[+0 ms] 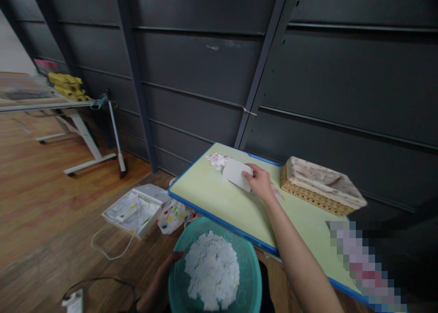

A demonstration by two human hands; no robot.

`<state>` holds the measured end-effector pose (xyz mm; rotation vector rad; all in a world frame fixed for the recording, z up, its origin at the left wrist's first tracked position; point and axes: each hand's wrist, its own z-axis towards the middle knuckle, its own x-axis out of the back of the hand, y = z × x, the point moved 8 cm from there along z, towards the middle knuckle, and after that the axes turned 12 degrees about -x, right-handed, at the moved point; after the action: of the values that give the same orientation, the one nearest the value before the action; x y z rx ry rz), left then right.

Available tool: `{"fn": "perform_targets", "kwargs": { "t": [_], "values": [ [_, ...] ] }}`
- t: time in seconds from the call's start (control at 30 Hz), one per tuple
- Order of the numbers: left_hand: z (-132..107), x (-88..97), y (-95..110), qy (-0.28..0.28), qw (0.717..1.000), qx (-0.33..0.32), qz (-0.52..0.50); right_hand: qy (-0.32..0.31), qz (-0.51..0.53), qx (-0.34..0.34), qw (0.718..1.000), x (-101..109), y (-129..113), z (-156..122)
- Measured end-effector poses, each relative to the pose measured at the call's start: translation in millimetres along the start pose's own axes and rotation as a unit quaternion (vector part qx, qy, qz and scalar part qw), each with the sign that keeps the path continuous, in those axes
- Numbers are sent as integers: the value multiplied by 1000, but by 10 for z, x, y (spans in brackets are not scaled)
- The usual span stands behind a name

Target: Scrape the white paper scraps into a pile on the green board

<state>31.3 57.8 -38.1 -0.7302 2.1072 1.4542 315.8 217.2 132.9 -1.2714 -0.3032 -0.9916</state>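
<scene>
At a pale green tabletop [205, 194], pinching a white card [236, 174] in the right hand [259, 179] beside scraps [216, 160] and gripping a teal basket [252, 263] at the near edge with the left hand [169, 263], perhaps risking spilled white pieces [214, 272] by one-sided tilting.

One colander [249, 267]; one wicker basket [310, 196]

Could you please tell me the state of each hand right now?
Left hand: gripping the green basket by its edge.
Right hand: closed, holding a white card.
</scene>
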Motion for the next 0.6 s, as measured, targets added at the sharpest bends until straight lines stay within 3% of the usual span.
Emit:
{"fn": "perform_targets", "kwargs": {
  "t": [0.17,0.6],
  "values": [
    [9,-26,-2,-9,1000,8,-4,-3,34,-1,999,-1,49,28],
    [6,5,3,-4,1000,-6,-10,21,-28,14,999,72,-26,-11]
  ]
}}
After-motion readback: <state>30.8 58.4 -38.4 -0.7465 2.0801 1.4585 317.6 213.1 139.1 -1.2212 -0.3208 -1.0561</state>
